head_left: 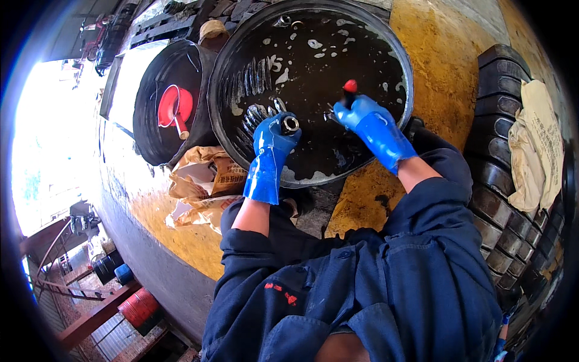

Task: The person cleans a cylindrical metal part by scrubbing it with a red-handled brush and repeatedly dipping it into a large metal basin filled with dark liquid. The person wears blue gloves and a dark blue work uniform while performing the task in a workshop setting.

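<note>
Both my hands wear blue rubber gloves over a wide round black basin (403,60) of dark liquid with patches of foam. My left hand (274,139) is closed around a shiny metal part (291,124) with a round open end. Beside it, ridged metal pieces (248,78) stand in a row, partly under the liquid. My right hand (360,114) grips a tool with a black and red handle (350,86). Its working end is mostly hidden by the fingers, so its kind cannot be told. A small metal fitting (282,22) sits near the basin's far rim.
A second black tub (148,90) stands at the left, holding a red scoop (175,108). Crumpled paper sacks (202,187) lie below it. Stacked dark metal blocks (497,120) line the right side, with a beige sack (534,145) draped over them. Yellow-painted floor (443,72) surrounds the basin.
</note>
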The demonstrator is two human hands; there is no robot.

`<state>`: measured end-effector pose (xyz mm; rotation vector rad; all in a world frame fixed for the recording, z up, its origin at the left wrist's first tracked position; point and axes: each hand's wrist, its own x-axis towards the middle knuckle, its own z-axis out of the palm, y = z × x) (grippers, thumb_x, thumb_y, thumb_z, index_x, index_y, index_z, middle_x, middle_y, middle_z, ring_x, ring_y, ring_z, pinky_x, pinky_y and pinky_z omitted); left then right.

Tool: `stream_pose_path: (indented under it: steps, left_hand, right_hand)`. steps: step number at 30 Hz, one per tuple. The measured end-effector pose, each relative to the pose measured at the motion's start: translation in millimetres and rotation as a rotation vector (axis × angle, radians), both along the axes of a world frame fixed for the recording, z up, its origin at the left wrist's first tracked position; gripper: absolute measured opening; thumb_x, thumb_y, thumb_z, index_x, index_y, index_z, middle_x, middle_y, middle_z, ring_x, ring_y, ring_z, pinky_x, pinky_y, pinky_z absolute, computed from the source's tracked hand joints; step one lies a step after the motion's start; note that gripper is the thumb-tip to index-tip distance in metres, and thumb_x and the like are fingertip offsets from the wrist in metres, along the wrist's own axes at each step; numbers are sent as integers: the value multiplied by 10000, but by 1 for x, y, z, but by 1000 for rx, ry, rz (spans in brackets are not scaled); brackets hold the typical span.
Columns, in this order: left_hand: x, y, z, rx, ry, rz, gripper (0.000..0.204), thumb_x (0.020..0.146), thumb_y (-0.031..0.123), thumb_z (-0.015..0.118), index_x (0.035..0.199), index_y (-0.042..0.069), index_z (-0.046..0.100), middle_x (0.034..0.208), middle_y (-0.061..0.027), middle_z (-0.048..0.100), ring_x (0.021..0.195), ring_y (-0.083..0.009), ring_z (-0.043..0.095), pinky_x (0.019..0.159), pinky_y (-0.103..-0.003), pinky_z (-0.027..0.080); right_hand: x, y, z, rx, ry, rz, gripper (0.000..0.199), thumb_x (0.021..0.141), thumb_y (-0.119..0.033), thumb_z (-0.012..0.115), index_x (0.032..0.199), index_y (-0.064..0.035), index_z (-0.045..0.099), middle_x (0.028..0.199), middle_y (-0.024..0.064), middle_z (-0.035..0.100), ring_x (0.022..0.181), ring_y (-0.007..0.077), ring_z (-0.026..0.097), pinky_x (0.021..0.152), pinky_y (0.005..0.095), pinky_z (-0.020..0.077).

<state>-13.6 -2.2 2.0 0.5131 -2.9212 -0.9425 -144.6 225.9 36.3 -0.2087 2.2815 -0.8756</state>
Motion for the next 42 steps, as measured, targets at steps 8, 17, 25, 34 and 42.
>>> stream_pose_path:
  steps: [8,17,25,34,42]
  left_hand:
    - [-4,5,14,-228,72,-105,324,751,211,816,1067,156,777,948,-148,768,892,-365,730,818,-444,578]
    - [-4,4,15,-295,202,-290,459,649,98,817,1105,132,780,914,-167,740,873,-388,713,795,-474,563]
    - [4,0,-6,574,-378,-87,521,823,167,825,1319,102,678,1051,-98,766,931,-235,728,896,-350,577]
    - [8,1,31,1339,-469,-101,477,889,57,777,1340,-19,641,1155,-135,737,916,-199,707,810,-339,589]
    - [11,2,1,1213,-413,-112,381,881,132,830,1227,25,711,1004,-91,761,887,-191,719,800,-347,592]
  right_hand:
    - [-6,-7,-14,-652,-620,-556,382,886,-359,818,1028,-17,723,853,87,729,621,166,661,566,306,553]
    - [5,-21,-34,-670,-750,-492,374,862,-289,847,1001,25,699,799,123,713,585,213,667,517,367,550]
    - [-6,-1,-12,-651,-77,489,283,1001,-213,675,1241,-73,733,1107,88,769,1016,162,711,969,347,556]
    - [-19,14,10,-1135,-100,563,302,906,-80,753,1197,-154,787,1454,177,621,1434,376,507,1196,540,412]
    - [-8,7,22,-656,-91,476,283,982,-176,721,1263,-144,738,1196,94,760,1142,242,701,1072,397,524]
